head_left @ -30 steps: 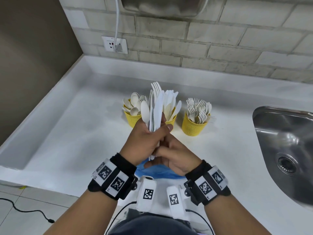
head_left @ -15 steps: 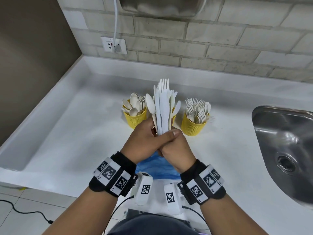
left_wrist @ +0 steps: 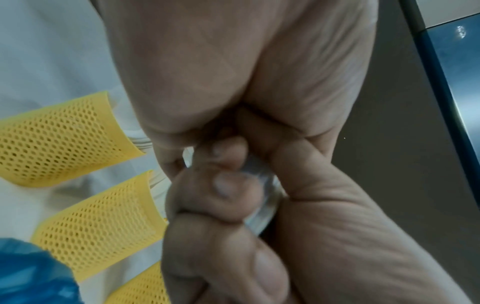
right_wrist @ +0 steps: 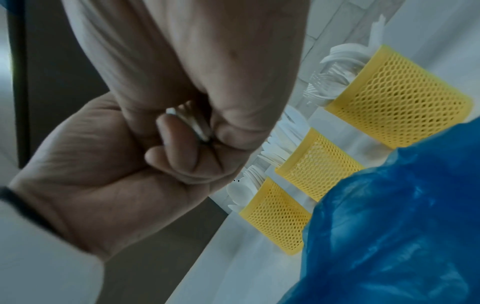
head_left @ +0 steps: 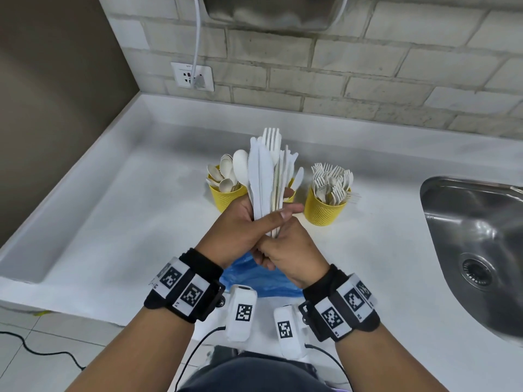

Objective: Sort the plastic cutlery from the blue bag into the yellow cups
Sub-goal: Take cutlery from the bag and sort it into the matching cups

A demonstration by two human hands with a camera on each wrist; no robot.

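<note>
My left hand (head_left: 254, 222) grips an upright bundle of white plastic cutlery (head_left: 264, 176), with knives, a fork and a spoon fanned at the top. My right hand (head_left: 283, 250) sits just under it, fingers curled round the handle ends (right_wrist: 189, 121). The crumpled blue bag (head_left: 254, 275) lies on the counter beneath both hands. Behind the bundle stand three yellow mesh cups: a spoon cup (head_left: 226, 198) on the left, a fork cup (head_left: 325, 212) on the right, and a middle cup (head_left: 291, 192) mostly hidden. The left wrist view shows the handle ends (left_wrist: 259, 205) between my palms.
The white counter (head_left: 127, 222) has a raised edge on the left and at the back. A steel sink (head_left: 475, 236) is set in at the right. A wall socket (head_left: 192, 77) with a white cable is on the brick wall. A black cable (head_left: 28, 346) lies on the floor.
The bundle has slid upward in my left hand, so the handles no longer stick out below it. My right hand has come up under the left one. Both hands moved slightly toward the cups.
</note>
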